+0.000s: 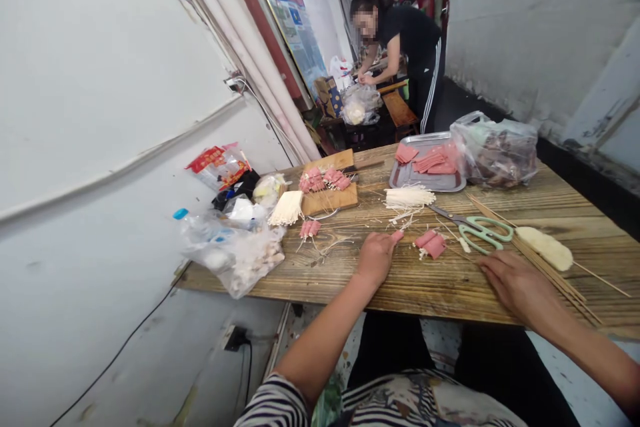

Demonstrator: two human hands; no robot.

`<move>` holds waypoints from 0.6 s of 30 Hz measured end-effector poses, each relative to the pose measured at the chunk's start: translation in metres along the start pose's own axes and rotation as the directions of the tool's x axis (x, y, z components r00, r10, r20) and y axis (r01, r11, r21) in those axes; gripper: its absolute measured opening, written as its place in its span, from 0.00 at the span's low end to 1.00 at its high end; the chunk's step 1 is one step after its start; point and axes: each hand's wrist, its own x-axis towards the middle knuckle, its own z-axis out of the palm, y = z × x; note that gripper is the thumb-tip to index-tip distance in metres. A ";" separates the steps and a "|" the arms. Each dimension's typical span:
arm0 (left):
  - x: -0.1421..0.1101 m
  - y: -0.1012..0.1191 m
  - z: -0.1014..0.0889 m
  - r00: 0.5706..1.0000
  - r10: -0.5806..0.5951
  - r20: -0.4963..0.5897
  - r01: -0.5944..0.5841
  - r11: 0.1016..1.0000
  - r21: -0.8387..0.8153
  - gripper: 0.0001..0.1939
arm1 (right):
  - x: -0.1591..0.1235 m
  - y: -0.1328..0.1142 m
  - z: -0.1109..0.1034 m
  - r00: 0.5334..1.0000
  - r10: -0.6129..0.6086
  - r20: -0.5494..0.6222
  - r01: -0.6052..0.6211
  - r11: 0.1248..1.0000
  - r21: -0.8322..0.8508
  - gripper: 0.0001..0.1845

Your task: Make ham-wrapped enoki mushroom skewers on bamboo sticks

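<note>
My left hand [376, 259] is closed around a pink meat roll [397, 235], whose end pokes out by the fingertips; enoki strands lie just beyond. My right hand [517, 285] pinches the end of a thin bamboo skewer [461, 255]. At the skewer's other end sit pink enoki rolls [430, 244], between my hands. Green-handled scissors [483, 232] lie past my right fingers. Several loose skewers [555, 273] run beneath or beside that hand. A bunch of enoki mushrooms [410, 197] rests ahead of my left hand.
A metal tray [425, 139] of pink slices and a full plastic bag [495, 150] stand at the back. Finished rolls lie on a cutting board [330, 201]. Bags [240, 250] crowd the left edge. A pale skewered piece [544, 248] lies right. Another person [407, 40] bends over bags behind.
</note>
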 end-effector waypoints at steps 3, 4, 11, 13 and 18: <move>0.006 -0.002 0.003 1.000 -0.016 0.007 0.016 1.000 0.001 0.12 | -0.006 -0.001 0.000 0.999 -0.028 -0.038 0.029 0.999 0.041 0.15; 0.007 -0.003 0.004 1.000 -0.021 0.008 0.021 1.000 0.003 0.12 | -0.008 -0.001 0.000 0.999 -0.034 -0.042 0.035 0.998 0.044 0.15; 0.013 0.001 0.003 0.999 -0.038 0.027 0.039 0.998 -0.040 0.12 | -0.011 -0.008 0.001 0.996 -0.063 -0.061 0.063 0.998 0.002 0.15; 0.015 0.003 0.002 0.999 -0.039 0.019 0.040 0.998 -0.058 0.12 | -0.010 -0.008 0.001 0.997 -0.072 -0.042 0.071 0.997 -0.011 0.14; 0.016 0.002 0.002 0.999 -0.052 0.015 0.053 0.994 -0.098 0.13 | -0.011 -0.006 0.002 0.998 -0.060 0.036 0.060 0.998 -0.007 0.14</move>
